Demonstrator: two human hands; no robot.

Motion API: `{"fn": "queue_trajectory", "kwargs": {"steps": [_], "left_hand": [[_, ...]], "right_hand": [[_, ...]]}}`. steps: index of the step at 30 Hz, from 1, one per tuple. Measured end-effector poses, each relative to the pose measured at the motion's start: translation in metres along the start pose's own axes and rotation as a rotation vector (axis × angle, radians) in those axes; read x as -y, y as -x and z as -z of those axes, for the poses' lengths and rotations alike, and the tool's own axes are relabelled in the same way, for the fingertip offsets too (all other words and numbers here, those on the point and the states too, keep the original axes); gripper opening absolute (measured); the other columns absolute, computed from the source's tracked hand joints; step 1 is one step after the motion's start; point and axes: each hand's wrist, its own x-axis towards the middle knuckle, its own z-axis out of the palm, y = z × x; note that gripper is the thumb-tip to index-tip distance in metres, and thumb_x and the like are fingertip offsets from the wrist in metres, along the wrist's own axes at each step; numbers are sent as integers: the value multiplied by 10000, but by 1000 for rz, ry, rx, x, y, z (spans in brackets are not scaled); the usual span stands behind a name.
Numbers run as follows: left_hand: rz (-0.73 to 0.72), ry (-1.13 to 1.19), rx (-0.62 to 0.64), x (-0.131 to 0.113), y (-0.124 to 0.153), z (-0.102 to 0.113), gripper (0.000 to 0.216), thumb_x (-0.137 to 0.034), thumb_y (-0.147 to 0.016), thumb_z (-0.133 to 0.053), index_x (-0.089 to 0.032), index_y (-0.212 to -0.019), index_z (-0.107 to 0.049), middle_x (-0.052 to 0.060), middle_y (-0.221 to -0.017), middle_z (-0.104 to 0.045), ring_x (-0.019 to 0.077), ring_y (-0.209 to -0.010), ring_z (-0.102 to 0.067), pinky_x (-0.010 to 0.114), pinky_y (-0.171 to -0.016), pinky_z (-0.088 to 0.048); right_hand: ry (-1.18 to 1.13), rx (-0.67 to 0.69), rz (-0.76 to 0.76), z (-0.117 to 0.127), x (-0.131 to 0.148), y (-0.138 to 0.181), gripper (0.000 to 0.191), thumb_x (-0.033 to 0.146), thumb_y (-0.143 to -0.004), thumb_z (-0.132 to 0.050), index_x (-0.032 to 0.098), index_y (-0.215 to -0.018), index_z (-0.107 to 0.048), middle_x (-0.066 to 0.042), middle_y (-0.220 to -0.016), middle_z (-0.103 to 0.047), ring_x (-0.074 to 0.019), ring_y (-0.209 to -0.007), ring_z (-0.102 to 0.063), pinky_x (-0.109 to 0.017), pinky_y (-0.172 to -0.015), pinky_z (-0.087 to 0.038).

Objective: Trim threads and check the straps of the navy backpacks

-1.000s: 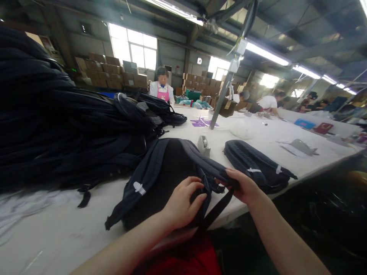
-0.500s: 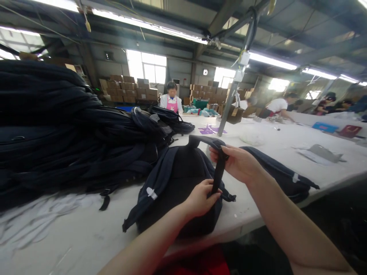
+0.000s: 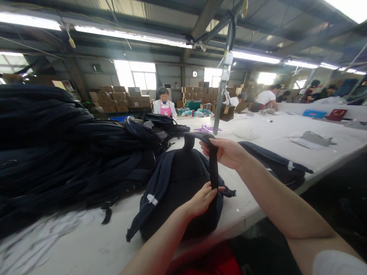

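Note:
A dark navy backpack point(image 3: 180, 191) rests on the white table in front of me, its strap side facing up. My right hand point(image 3: 222, 151) pinches the upper part of one shoulder strap point(image 3: 213, 168), raised above the pack. Lower down, my left hand point(image 3: 203, 196) grips the black webbing of that same strap between thumb and fingers. The webbing runs nearly upright between both hands. On the left side of the pack lies the other shoulder strap point(image 3: 156, 183), with a white tag point(image 3: 152, 199) round it.
A tall heap of dark backpacks point(image 3: 57, 152) fills the left. Another dark pack point(image 3: 275, 164) lies right of my right arm. A metal post point(image 3: 220, 99) rises from the white table point(image 3: 258, 131). White strips point(image 3: 43, 236) lie at front left. Co-workers stand beyond, one in a pink apron point(image 3: 165, 110).
My view has turned slightly right and up. Both hands keep hold of the strap; the webbing between them now looks longer and straighter.

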Motion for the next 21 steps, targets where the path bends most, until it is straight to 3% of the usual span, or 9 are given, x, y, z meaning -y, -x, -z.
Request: {"fn": "queue_trajectory", "kwargs": {"steps": [6,11,15,18,21], "left_hand": [[-29,-152,-123,29,-19,-5,460,-495,-942,-399,-209,-1194,-657,106,-1254,-556,242,-1175,-522,378,-1088,-365],[-48,-446,-155,25,-15,-9,403,-433,-947,-395,-268,-1223,-639,93,-1223,-594,269,-1090,-577,378,-982,-440],[-59,-521,-244,23,-6,-7,367,-310,-939,-410,-293,-1240,-619,82,-1230,-603,259,-1065,-598,352,-963,-450],[-82,-536,-301,36,-1,0,365,-200,-902,-442,-278,-1189,-654,66,-1207,-617,225,-1037,-611,324,-956,-461],[-7,-487,-349,58,-1,14,420,-82,-791,-513,-259,-1125,-696,42,-1106,-669,205,-1049,-608,319,-984,-458]], "right_hand": [[46,-60,-28,-16,0,3,226,68,-924,-447,71,-922,-673,-119,-876,-747,-143,-751,-703,-232,-684,-591],[24,-77,1,-17,6,-3,227,74,-930,-443,77,-937,-670,-111,-883,-749,-126,-716,-692,-228,-669,-593],[-4,-94,6,-15,10,1,218,92,-929,-451,81,-943,-669,-119,-933,-741,-121,-693,-677,-241,-667,-591],[-15,-128,-20,-7,-1,17,189,123,-910,-499,93,-915,-685,-114,-921,-736,-113,-640,-647,-243,-659,-581],[36,-141,-82,13,-31,44,127,198,-856,-619,110,-874,-709,-96,-857,-730,-119,-615,-623,-218,-593,-542]]}}
